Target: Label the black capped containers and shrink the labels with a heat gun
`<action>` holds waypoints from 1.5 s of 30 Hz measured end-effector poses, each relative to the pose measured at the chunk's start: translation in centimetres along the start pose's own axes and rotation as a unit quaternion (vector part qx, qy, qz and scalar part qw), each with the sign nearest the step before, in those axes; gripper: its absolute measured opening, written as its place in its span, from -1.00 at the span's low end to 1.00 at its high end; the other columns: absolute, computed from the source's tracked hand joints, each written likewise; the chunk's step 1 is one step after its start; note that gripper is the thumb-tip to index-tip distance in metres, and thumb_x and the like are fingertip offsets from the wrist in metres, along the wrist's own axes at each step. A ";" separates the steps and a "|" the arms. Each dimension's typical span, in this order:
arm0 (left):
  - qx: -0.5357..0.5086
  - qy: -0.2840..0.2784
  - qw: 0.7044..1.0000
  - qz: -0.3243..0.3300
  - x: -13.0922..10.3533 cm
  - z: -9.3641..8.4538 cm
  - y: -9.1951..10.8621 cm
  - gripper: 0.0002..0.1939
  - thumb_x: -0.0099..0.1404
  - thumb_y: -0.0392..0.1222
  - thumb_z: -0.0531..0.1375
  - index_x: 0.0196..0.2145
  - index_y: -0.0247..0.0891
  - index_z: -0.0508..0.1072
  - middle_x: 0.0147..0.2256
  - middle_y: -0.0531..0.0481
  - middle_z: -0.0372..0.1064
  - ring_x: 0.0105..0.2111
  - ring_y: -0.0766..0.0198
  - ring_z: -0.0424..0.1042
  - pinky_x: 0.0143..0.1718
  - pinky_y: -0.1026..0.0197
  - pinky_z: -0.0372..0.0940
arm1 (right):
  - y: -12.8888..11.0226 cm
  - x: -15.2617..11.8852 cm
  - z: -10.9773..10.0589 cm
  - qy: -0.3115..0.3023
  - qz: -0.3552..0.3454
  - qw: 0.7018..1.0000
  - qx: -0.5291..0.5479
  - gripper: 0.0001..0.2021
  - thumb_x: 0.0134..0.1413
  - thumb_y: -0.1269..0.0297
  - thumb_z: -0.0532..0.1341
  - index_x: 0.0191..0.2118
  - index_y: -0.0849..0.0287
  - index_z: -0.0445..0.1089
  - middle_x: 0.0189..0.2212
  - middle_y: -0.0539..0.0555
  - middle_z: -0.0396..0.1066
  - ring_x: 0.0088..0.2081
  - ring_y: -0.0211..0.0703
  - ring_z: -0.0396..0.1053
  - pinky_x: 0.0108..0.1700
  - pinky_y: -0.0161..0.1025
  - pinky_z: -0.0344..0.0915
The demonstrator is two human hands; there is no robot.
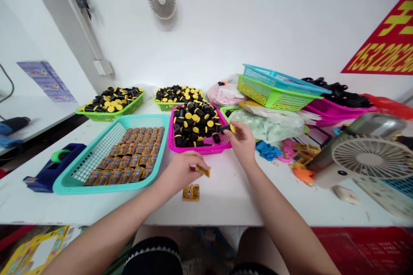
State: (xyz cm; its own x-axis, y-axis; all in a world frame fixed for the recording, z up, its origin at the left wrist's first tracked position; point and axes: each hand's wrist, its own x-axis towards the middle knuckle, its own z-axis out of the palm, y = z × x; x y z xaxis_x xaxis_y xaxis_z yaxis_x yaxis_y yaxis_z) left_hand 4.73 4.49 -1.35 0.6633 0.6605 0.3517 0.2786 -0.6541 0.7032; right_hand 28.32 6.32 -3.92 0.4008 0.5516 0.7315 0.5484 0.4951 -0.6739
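Observation:
My left hand [186, 169] pinches a small yellow printed label [203, 171] above the white table. Just below it, more of these printed labels [191, 192] lie on the tabletop. My right hand [241, 141] grips a small black cylinder with a yellow end cap [231, 128], at the right rim of a pink basket [201, 150]. That basket is heaped with the same black-and-yellow cylinders. To the left, a turquoise basket [111, 188] holds rows of cylinders wrapped in printed labels.
Green baskets [111, 116] of cylinders stand at the back. A blue tape dispenser [61, 167] sits at the left. On the right are stacked baskets [274, 94], plastic bags [258, 124], a metal tumbler [364, 129] and a small fan [369, 157]. The table's front edge runs below my forearms.

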 end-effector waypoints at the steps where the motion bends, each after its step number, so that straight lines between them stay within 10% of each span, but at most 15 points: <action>1: -0.028 0.022 0.999 -0.018 0.8 0.1 -0.1 -0.87 0.12 -0.34 0.22 -0.40 -0.25 0.58 -0.35 -0.02 0.52 -0.38 0.30 0.48 -0.33 0.30 0.36 | -0.2 -0.1 0.1 -0.006 0.024 1.000 0.019 -0.64 0.00 0.04 0.29 -0.10 0.10 0.42 -0.15 0.15 0.38 -0.25 -0.12 0.39 -0.26 -0.16 0.41; 6: -0.076 0.072 0.989 -0.106 2.6 1.6 -2.4 -0.71 0.26 -0.01 0.17 -0.18 -0.24 0.52 -0.42 0.03 0.52 -0.46 0.30 0.49 -0.38 0.28 0.38 | -1.6 -0.8 0.6 -0.099 0.132 0.976 0.141 -0.65 0.03 0.01 0.26 -0.09 0.05 0.39 -0.40 0.01 0.41 -0.48 -0.23 0.35 -0.38 -0.21 0.40; 12: -0.009 0.033 0.995 -0.089 1.5 2.0 -3.7 -0.38 0.34 -0.18 0.06 0.30 -0.18 -0.04 -0.35 0.04 0.54 -0.30 0.22 0.54 -0.17 0.18 0.35 | -3.0 -1.9 1.3 -0.156 0.192 0.945 0.213 -0.73 0.03 0.03 0.29 -0.21 0.07 0.42 -0.49 -0.05 0.41 -0.60 -0.31 0.31 -0.52 -0.28 0.34; 23: -0.052 0.092 0.989 -0.099 1.0 1.7 -3.3 -0.27 0.33 -0.22 0.08 0.33 -0.23 -0.21 -0.32 0.03 0.56 -0.29 0.24 0.54 -0.17 0.21 0.34 | -3.5 -2.2 1.2 -0.237 0.128 0.948 0.167 -0.76 0.03 0.14 0.31 -0.20 0.12 0.44 -0.65 -0.11 0.31 -0.64 -0.35 0.25 -0.58 -0.34 0.23; 31: -0.271 0.124 0.952 -0.062 1.3 2.3 -3.3 -0.01 0.13 -0.15 0.32 0.31 -0.15 -0.23 -0.25 -0.06 0.52 -0.39 0.33 0.50 -0.37 0.33 0.33 | -3.0 -2.6 1.2 -0.296 0.025 0.937 0.182 -0.78 -0.05 0.25 0.37 -0.21 0.05 0.47 -0.12 0.11 0.34 -0.23 -0.23 0.38 -0.31 -0.27 0.40; 41: -0.218 0.111 0.970 -0.014 0.9 1.9 -4.0 -0.23 0.18 -0.16 0.29 0.24 -0.18 0.00 -0.13 -0.17 0.51 -0.17 0.18 0.52 -0.12 0.16 0.37 | -2.8 -2.7 1.6 -0.306 0.261 0.863 0.306 -0.64 -0.08 0.21 0.39 -0.09 0.03 0.44 -0.22 0.03 0.49 -0.25 -0.20 0.46 -0.21 -0.19 0.45; 45: -0.197 0.119 0.973 -0.021 0.9 1.7 -4.2 -0.19 0.19 -0.16 0.29 0.27 -0.17 -0.07 -0.22 -0.07 0.53 -0.29 0.26 0.52 -0.23 0.22 0.39 | -2.9 -3.3 2.0 -0.265 0.184 0.909 0.262 -0.78 -0.07 0.20 0.39 -0.25 0.05 0.44 -0.27 0.02 0.50 -0.29 -0.20 0.48 -0.25 -0.19 0.45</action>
State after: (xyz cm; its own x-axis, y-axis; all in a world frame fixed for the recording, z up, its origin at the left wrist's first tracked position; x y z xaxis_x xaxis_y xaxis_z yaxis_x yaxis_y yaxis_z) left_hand 5.39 7.21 -5.03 0.4646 0.7813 0.4169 -0.0164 -0.4631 0.8862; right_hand 23.97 4.47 -4.59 0.0003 0.9223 0.3866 -0.0325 0.3864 -0.9218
